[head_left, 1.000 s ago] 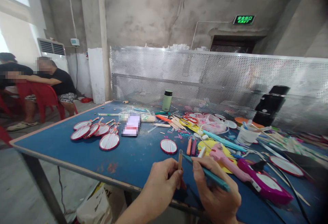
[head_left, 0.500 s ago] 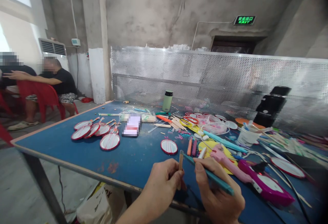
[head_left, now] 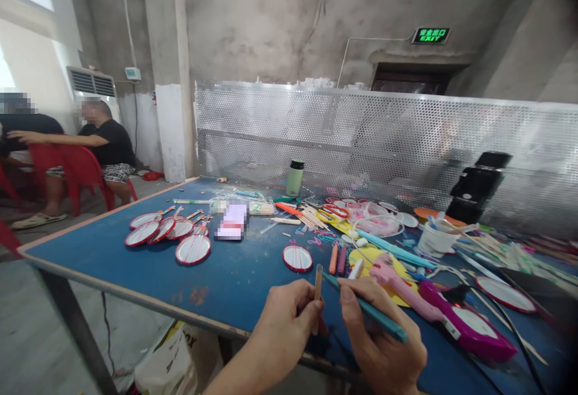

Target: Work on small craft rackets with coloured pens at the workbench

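Observation:
Near the table's front edge, my left hand (head_left: 289, 317) pinches a flat wooden craft stick (head_left: 318, 283) upright between thumb and fingers. My right hand (head_left: 386, 335) is closed round a teal pen-like tool (head_left: 379, 317), its tip pointing left at the upper part of the stick. Whether the tip touches the wood I cannot tell. Just beyond the hands lies a round white disc with a red rim and strings (head_left: 297, 258). Orange and purple sticks (head_left: 333, 259) lie beside it. A pink glue gun (head_left: 401, 286) rests to the right of my right hand.
Several similar red-rimmed discs (head_left: 192, 250) lie at left, near a phone (head_left: 232, 221). A green bottle (head_left: 295, 179) stands at the back before a perforated metal screen (head_left: 280, 124). At right are a magenta power strip (head_left: 469, 323), cables and a white cup (head_left: 436, 241). People sit far left.
My right hand and the teal tool have shifted slightly left. My left hand and the craft stick stay almost where they were.

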`<state>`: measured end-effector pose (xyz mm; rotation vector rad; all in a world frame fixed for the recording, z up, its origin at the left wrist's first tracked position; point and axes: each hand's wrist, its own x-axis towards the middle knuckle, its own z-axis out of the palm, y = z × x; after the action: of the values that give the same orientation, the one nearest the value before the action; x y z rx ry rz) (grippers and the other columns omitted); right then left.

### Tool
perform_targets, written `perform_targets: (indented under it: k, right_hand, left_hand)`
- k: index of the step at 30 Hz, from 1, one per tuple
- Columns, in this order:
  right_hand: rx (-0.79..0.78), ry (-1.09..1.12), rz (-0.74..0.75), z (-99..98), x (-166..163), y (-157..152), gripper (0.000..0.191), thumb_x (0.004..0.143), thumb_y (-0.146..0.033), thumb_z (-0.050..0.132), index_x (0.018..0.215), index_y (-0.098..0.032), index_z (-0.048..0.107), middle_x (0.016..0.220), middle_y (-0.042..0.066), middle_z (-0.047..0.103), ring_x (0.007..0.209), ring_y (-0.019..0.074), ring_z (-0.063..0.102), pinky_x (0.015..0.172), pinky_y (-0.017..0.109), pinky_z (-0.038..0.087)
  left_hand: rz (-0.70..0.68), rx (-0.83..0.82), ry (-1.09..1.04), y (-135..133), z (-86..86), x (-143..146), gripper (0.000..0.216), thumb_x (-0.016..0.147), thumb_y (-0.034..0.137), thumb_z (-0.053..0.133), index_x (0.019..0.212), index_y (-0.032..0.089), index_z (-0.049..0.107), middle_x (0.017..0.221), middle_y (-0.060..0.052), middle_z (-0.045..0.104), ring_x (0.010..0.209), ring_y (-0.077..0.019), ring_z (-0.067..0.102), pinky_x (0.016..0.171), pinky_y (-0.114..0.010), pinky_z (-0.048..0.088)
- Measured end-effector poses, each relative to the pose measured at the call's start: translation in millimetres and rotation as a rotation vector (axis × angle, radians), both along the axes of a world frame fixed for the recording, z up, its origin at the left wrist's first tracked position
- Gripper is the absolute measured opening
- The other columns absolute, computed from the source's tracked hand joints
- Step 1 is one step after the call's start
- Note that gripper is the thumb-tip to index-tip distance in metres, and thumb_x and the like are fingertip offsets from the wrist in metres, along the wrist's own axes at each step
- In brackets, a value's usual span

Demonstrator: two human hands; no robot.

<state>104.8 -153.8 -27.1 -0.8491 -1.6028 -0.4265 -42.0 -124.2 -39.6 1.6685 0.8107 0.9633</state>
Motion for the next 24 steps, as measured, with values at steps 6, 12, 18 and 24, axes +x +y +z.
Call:
perform_targets:
  k: [6, 12, 18, 24]
  right_hand:
    - [0.002, -0.006, -0.001, 0.3, 0.2, 1.0, 0.015, 0.087, -0.007, 0.061, 0.092, -0.02, 0.066, 0.075, -0.001, 0.069, 0.065, 0.0114, 0.067, 0.063, 0.02, 0.054]
    - [-0.009, -0.015, -0.006, 0.2, 0.9, 1.2, 0.014, 0.088, -0.008, 0.06, 0.093, -0.021, 0.066, 0.076, -0.002, 0.069, 0.066, 0.0105, 0.067, 0.065, 0.019, 0.053]
    - [-0.02, -0.012, -0.003, -1.7, 1.2, 1.7, 0.015, 0.09, -0.008, 0.059, 0.095, -0.021, 0.065, 0.077, -0.002, 0.068, 0.067, 0.0092, 0.066, 0.069, 0.018, 0.052]
    - [-0.02, -0.024, 0.021, -0.7, 0.4, 1.1, 0.015, 0.089, -0.007, 0.059, 0.093, -0.02, 0.065, 0.075, -0.002, 0.066, 0.066, 0.0091, 0.065, 0.068, 0.018, 0.052]
  left_hand:
    - [-0.009, -0.003, -0.025, 1.1, -1.5, -0.1, 0.026, 0.09, 0.037, 0.052, 0.077, 0.016, 0.061, 0.066, -0.003, 0.065, 0.06, -0.0136, 0.055, 0.057, -0.024, 0.037]
    - [-0.007, 0.0, -0.029, 2.2, -0.7, 0.1, 0.025, 0.09, 0.036, 0.053, 0.076, 0.016, 0.061, 0.066, -0.002, 0.065, 0.06, -0.0136, 0.055, 0.058, -0.023, 0.037]
    - [-0.004, 0.006, -0.013, 2.3, -2.6, 0.1, 0.025, 0.09, 0.036, 0.052, 0.078, 0.017, 0.062, 0.067, -0.002, 0.067, 0.062, -0.0144, 0.057, 0.058, -0.024, 0.038]
    - [-0.015, 0.013, -0.035, 2.0, -3.6, 0.7, 0.027, 0.09, 0.038, 0.051, 0.076, 0.016, 0.061, 0.066, -0.003, 0.066, 0.062, -0.0148, 0.057, 0.059, -0.024, 0.039]
